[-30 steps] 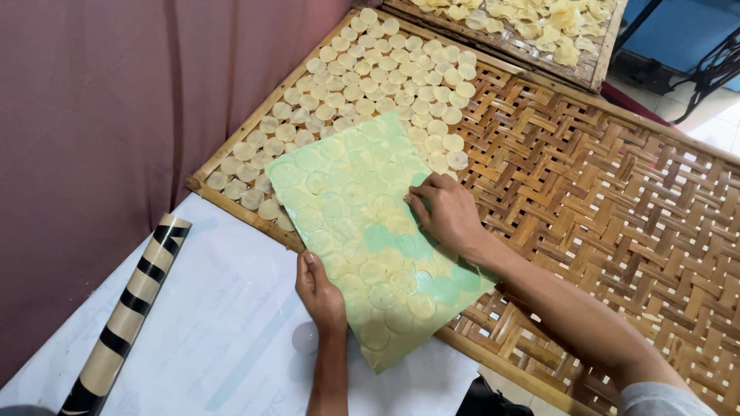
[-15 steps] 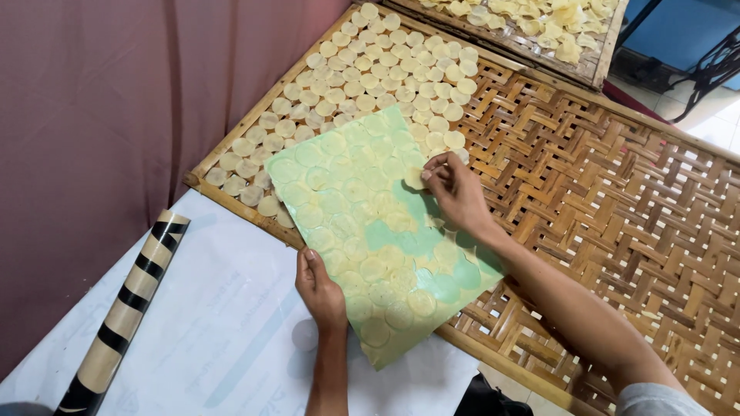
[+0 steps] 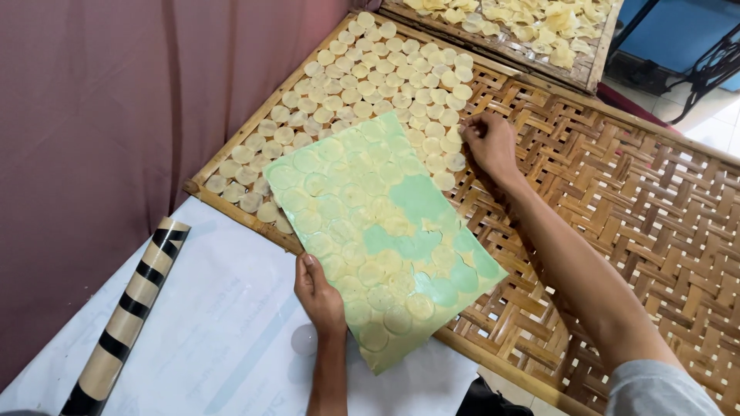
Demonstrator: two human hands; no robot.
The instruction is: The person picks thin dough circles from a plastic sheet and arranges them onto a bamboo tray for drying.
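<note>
- The left hand (image 3: pixel 320 296) reaches up from the lower edge of the view, forearm straight, fingers and thumb pinched on the near long edge of a green sheet (image 3: pixel 381 231) covered with pale round discs.
- The green sheet lies tilted, its far end over the near left corner of a woven bamboo tray (image 3: pixel 617 200), its near end hanging past the tray's front edge above white plastic sheeting (image 3: pixel 208 339).
- The right hand (image 3: pixel 489 142) stretches out from the lower right, arm extended across the tray; its fingers are curled, tips pressed on the loose discs (image 3: pixel 370 73) just beyond the sheet's far right corner. Whether it grips one cannot be told.
- The loose discs fill the tray's far left part in close rows; the right half of the tray shows bare weave.
- A second tray (image 3: pixel 524 38) with curled yellow chips sits past the far edge.
- A cardboard tube with black stripes (image 3: pixel 127 308) lies on the white sheeting at left, beside a maroon curtain (image 3: pixel 116 115).
- Half a second ago the right hand rested lower, on the sheet's right edge; it has since moved off the sheet towards the far rows. The left hand keeps its grip in the same spot.
</note>
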